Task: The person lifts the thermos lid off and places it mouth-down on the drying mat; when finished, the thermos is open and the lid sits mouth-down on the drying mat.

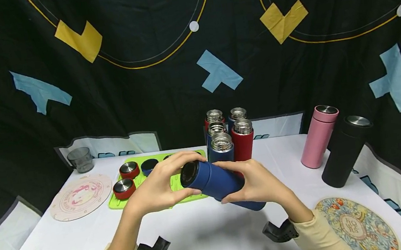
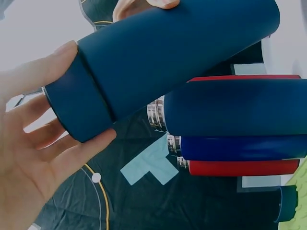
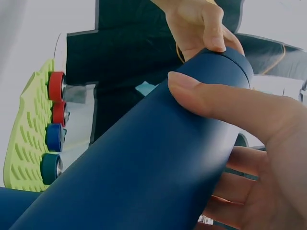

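Observation:
A blue thermos [image 1: 220, 181] is held tilted above the white table, its lid end toward the left and its base lower right. My left hand [image 1: 157, 185] grips the lid [image 2: 79, 98], thumb on one side and fingers around the other. Around the body, my right hand [image 1: 257, 181] has its thumb on the near side and its fingers on the opposite side. In the left wrist view the lid [image 2: 79, 98] sits on the body with a thin dark seam between them. Just behind stand several lidless bottles, among them a red bottle [image 1: 243, 144] and a navy bottle [image 1: 222, 155].
A green mat [image 1: 116, 202] at the back left bears several lids, including a red lid [image 1: 124, 190] and a blue lid [image 3: 54, 137]. Left are a round placemat [image 1: 82, 208] and a glass [image 1: 81, 161]. Right are a pink thermos [image 1: 318, 139], a black thermos [image 1: 345, 156] and a floral placemat [image 1: 374, 233].

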A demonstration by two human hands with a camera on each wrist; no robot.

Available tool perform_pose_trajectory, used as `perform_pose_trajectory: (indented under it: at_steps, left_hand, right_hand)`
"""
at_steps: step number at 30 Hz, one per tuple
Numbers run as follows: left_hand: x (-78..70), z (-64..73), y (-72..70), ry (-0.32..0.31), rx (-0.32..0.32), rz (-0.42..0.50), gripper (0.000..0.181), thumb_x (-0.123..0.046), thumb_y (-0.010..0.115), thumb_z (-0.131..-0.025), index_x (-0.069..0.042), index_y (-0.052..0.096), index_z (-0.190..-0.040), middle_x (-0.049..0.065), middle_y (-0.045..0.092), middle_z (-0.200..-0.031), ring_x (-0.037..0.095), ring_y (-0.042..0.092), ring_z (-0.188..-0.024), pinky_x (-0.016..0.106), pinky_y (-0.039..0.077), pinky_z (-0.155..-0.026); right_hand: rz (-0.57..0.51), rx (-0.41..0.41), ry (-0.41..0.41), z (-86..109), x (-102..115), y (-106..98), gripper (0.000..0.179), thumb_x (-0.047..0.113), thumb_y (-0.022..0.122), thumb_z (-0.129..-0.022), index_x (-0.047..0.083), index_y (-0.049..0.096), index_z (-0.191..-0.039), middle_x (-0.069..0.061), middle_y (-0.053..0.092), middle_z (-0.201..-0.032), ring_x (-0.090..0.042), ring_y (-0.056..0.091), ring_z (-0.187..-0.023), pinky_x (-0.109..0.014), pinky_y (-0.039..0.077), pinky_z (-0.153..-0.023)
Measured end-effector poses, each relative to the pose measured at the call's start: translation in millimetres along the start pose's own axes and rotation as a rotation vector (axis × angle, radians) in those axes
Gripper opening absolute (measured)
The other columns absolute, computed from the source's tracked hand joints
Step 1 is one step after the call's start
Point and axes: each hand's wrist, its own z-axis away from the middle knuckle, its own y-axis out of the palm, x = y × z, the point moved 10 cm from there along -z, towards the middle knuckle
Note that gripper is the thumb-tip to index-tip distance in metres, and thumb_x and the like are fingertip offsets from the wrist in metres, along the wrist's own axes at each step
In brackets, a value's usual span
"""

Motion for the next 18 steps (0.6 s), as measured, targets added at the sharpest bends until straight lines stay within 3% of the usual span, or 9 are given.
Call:
perform_pose_trajectory:
  at_steps: [7, 10, 13, 18]
  left_hand:
    - [-8.7, 0.4, -1.5, 0.061, -0.03, 0.001, 0.062, -0.015, 0.083, -0.076, -0.015, 0.055, -0.131, 0.002, 0.054, -0.132, 0.02, 0.052, -0.12, 0.038, 0.052, -0.091]
    - [-11.8, -0.1, -0.9, 0.071, -0.032, 0.033, 0.063, -0.013, 0.083, -0.075, -0.015, 0.055, -0.132, 0.003, 0.053, -0.133, 0.021, 0.052, -0.12, 0.038, 0.052, -0.09]
    - [-11.7, -1.1, -1.3, 0.068, -0.036, 0.065, 0.066, -0.011, 0.084, -0.074, -0.015, 0.054, -0.132, 0.002, 0.052, -0.134, 0.021, 0.052, -0.121, 0.038, 0.052, -0.091]
    - [-8.6, -1.7, -3.5, 0.066, -0.046, 0.052, 0.07, -0.012, 0.086, -0.071, -0.015, 0.054, -0.134, 0.003, 0.054, -0.135, 0.021, 0.053, -0.121, 0.039, 0.053, -0.088]
  right_hand:
    - [-0.25, 0.118, 0.007, -0.8, -12, 10, 0.071, 0.031, 0.083, -0.077, 0.016, 0.051, -0.139, -0.001, 0.063, -0.124, -0.017, 0.061, -0.106, -0.038, 0.052, -0.09]
    - [-0.312, 0.125, 0.014, -0.9, -17, 9, 0.07, 0.029, 0.083, -0.076, 0.015, 0.053, -0.137, -0.002, 0.064, -0.122, -0.017, 0.062, -0.105, -0.037, 0.052, -0.089]
    - [-0.318, 0.073, 0.019, -0.8, -19, 3, 0.071, 0.028, 0.086, -0.073, 0.013, 0.056, -0.135, -0.002, 0.065, -0.12, -0.018, 0.063, -0.104, -0.036, 0.053, -0.087]
    - [-0.217, -0.005, 0.019, 0.9, -16, -8, 0.072, 0.029, 0.088, -0.069, 0.016, 0.059, -0.133, 0.0, 0.066, -0.119, -0.019, 0.062, -0.101, -0.036, 0.054, -0.083]
